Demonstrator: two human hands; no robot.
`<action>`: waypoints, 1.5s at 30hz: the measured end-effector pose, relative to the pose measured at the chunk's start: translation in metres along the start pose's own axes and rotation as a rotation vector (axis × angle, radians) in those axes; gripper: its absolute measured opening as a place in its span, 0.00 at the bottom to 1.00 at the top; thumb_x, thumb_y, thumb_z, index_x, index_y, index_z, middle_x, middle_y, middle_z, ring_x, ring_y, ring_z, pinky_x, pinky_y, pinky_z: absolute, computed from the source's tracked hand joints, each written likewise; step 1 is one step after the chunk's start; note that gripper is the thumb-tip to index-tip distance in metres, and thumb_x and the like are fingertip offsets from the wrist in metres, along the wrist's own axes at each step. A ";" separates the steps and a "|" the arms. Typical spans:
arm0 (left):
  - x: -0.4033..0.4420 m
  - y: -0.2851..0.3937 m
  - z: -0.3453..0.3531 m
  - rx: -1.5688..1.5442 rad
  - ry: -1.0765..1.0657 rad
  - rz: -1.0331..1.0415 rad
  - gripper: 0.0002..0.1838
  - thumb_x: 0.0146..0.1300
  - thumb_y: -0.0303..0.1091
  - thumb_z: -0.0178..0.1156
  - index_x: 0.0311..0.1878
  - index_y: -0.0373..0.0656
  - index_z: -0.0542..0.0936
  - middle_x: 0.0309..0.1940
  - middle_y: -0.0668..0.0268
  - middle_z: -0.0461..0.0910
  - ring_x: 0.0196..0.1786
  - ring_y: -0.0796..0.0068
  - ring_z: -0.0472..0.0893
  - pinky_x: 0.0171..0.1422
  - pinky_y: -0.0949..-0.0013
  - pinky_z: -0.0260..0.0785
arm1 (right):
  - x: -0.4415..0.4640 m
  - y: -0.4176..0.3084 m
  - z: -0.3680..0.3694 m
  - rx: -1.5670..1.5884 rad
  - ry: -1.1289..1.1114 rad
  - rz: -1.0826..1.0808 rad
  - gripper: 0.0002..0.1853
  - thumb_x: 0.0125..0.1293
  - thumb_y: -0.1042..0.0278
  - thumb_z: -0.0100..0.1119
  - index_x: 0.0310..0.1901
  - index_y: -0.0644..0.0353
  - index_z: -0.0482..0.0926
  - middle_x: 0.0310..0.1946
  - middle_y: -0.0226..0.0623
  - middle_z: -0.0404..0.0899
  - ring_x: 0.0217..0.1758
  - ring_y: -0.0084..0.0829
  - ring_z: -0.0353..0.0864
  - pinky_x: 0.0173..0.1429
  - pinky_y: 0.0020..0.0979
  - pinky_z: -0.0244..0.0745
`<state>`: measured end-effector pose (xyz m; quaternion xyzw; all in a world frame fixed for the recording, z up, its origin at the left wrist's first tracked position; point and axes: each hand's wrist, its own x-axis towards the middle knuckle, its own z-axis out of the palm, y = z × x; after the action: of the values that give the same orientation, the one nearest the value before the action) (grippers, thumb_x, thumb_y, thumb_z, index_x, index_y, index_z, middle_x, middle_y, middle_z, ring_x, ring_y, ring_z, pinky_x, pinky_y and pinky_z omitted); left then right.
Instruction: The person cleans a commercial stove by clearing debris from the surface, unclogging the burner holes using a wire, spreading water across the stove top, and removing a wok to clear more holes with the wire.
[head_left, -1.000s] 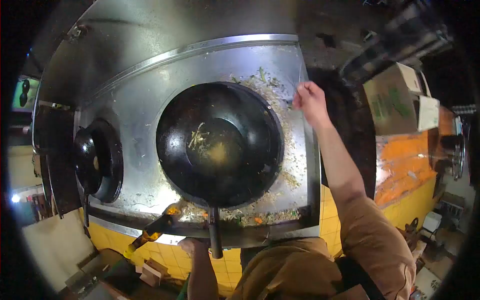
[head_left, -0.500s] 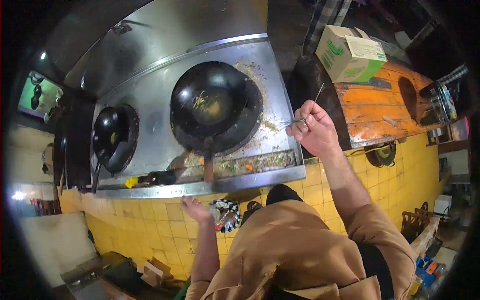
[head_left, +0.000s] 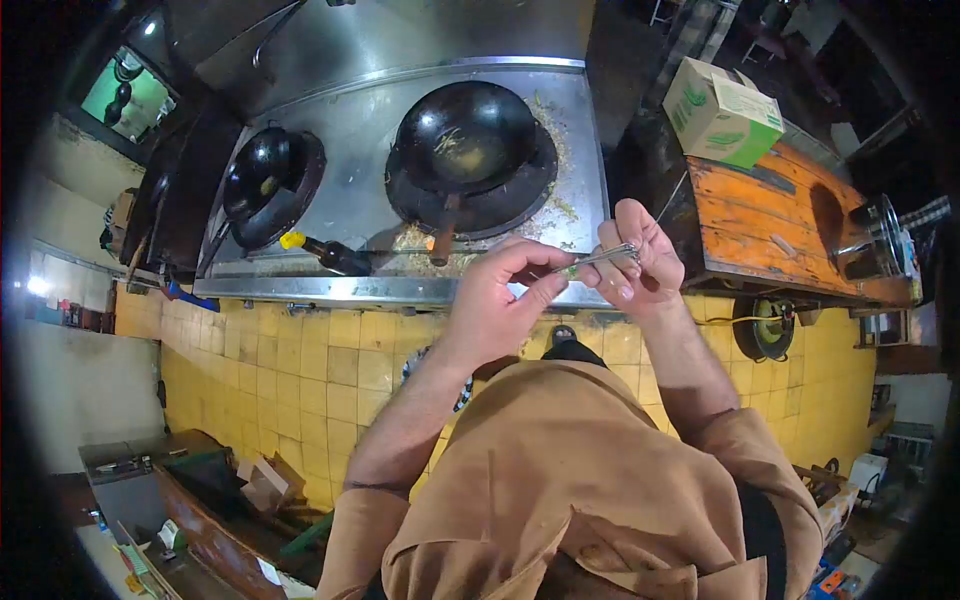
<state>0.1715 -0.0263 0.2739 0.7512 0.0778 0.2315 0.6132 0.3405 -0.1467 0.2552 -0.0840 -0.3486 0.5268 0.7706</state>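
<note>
In front of my apron, above the stove's front edge, both hands meet at a thin, fork-like metal utensil (head_left: 605, 254). My right hand (head_left: 645, 262) is closed on its right end, with the thumb raised. My left hand (head_left: 512, 298) pinches the other end between thumb and fingers. A small green bit shows by the left fingertips; what it is I cannot make out. Beyond my hands, a large black wok (head_left: 467, 130) with a wooden handle rests on a burner, with some liquid and pale shreds inside.
A smaller wok (head_left: 262, 175) sits on the left burner. A dark bottle with a yellow cap (head_left: 340, 258) lies on the steel stove top (head_left: 350, 180). Food scraps litter the stove. At right, a cardboard box (head_left: 725, 115) stands on an orange wooden table (head_left: 740, 220). Yellow tiles (head_left: 300, 370) cover the floor.
My left hand has come up from the stove's front edge to the utensil. My right hand has moved slightly toward it, and the utensil now lies nearly level. The view has shifted.
</note>
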 end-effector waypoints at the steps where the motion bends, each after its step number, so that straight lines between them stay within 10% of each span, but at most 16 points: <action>1: 0.001 0.002 0.003 0.001 0.000 0.007 0.09 0.64 0.22 0.65 0.48 0.37 0.81 0.46 0.67 0.80 0.46 0.81 0.78 0.49 0.75 0.72 | -0.002 -0.004 -0.001 -0.006 -0.006 0.012 0.11 0.70 0.66 0.59 0.36 0.55 0.66 0.23 0.27 0.68 0.23 0.24 0.77 0.53 0.42 0.76; 18: 0.105 0.007 0.060 -0.068 0.218 0.012 0.25 0.63 0.21 0.64 0.63 0.37 0.69 0.35 0.64 0.83 0.38 0.81 0.81 0.43 0.79 0.72 | -0.019 -0.126 -0.050 -0.568 0.345 0.070 0.06 0.69 0.74 0.58 0.43 0.61 0.70 0.32 0.32 0.73 0.31 0.27 0.77 0.38 0.31 0.76; 21: 0.117 0.004 0.067 -0.139 0.278 -0.018 0.27 0.63 0.21 0.64 0.65 0.37 0.68 0.34 0.63 0.83 0.37 0.78 0.82 0.43 0.76 0.75 | -0.007 -0.119 -0.037 -1.215 0.566 -0.150 0.09 0.65 0.75 0.62 0.45 0.63 0.75 0.38 0.35 0.74 0.35 0.30 0.77 0.40 0.31 0.76; 23: 0.120 0.005 0.070 -0.133 0.276 -0.007 0.28 0.64 0.21 0.64 0.65 0.36 0.67 0.35 0.62 0.83 0.36 0.77 0.82 0.43 0.75 0.76 | 0.003 -0.124 -0.023 -1.928 0.224 -0.476 0.12 0.59 0.77 0.65 0.45 0.62 0.79 0.44 0.41 0.72 0.39 0.34 0.78 0.41 0.30 0.76; 28: 0.125 0.014 0.058 -0.173 0.244 0.056 0.32 0.64 0.20 0.63 0.69 0.37 0.62 0.36 0.60 0.83 0.38 0.74 0.84 0.45 0.73 0.77 | 0.025 -0.111 -0.012 -1.719 0.226 -0.185 0.06 0.60 0.80 0.64 0.39 0.65 0.84 0.28 0.42 0.84 0.31 0.32 0.86 0.35 0.33 0.78; 45: 0.083 0.029 -0.030 -0.391 0.189 0.198 0.42 0.60 0.15 0.61 0.75 0.40 0.52 0.39 0.56 0.83 0.44 0.71 0.84 0.51 0.67 0.80 | 0.061 -0.016 0.050 -1.356 0.462 -0.170 0.06 0.72 0.76 0.54 0.40 0.68 0.80 0.27 0.34 0.82 0.30 0.20 0.82 0.34 0.22 0.77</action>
<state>0.2264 0.0271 0.3265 0.5971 0.0144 0.3702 0.7115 0.3335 -0.1125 0.3271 -0.6257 -0.4325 0.1015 0.6412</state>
